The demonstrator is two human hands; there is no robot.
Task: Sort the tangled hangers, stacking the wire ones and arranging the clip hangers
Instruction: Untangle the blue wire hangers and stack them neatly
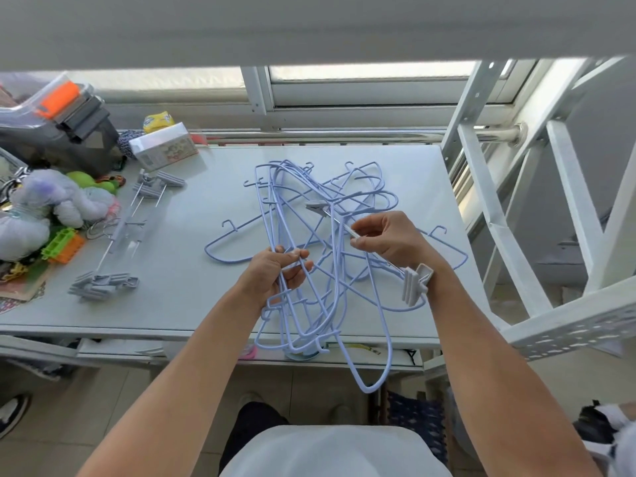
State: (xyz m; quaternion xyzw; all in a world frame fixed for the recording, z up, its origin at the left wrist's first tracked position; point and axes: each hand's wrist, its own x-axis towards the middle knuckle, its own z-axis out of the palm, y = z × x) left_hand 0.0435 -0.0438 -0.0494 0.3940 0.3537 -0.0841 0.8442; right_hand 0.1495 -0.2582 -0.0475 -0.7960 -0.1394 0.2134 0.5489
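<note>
Gripping a bunch of pale blue wire hangers [274, 208], my left hand [275, 273] had its fingers curled round several wires above the near part of the white table [179, 297]. My right hand [389, 239] pinched the thin metal bar of a grey clip hanger [414, 284] between thumb and fingertips, with the hanger caught in the tangle and one clip beside my wrist. I saw a pile of clip hangers [110, 280] lying well to the left, near some plush toys [51, 201].
</note>
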